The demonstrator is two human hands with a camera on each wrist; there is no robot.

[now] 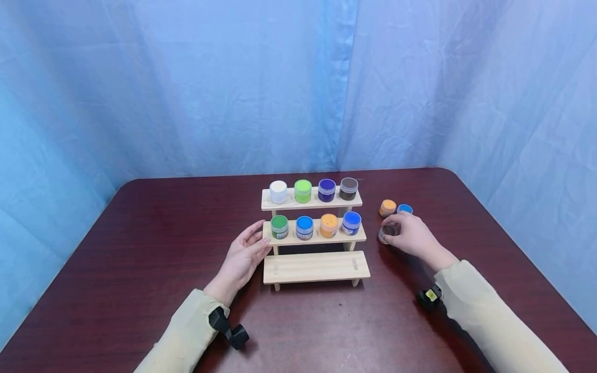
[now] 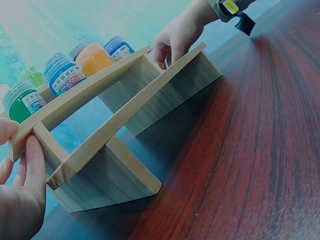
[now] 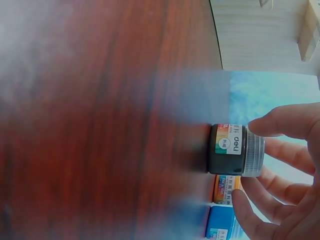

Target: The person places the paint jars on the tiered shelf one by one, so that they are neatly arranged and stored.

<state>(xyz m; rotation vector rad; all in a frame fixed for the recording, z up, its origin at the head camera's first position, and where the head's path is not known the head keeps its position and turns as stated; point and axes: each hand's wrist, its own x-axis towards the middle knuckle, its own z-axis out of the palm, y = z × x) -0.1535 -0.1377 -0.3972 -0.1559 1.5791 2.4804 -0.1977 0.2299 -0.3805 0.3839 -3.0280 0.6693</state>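
A three-tier wooden display stand (image 1: 317, 267) stands on the table. My left hand (image 1: 240, 259) grips the left end of its middle shelf, thumb above and fingers below, as the left wrist view shows. To the right of the stand, my right hand (image 1: 414, 237) holds a dark paint jar (image 3: 227, 150) by its clear lid, between thumb and fingers. The jar is upright, its base at the tabletop. Just behind it are an orange paint jar (image 1: 387, 207) and a blue paint jar (image 1: 404, 209), the latter partly hidden by my hand.
White (image 1: 278, 192), light green (image 1: 302, 191), purple (image 1: 327, 190) and dark (image 1: 348, 189) jars line the top shelf. The middle one carries green (image 1: 279, 227), blue (image 1: 304, 228), orange (image 1: 328, 226) and darker blue (image 1: 351, 223) jars. Blue curtains (image 1: 233, 93) hang behind the table (image 1: 163, 248).
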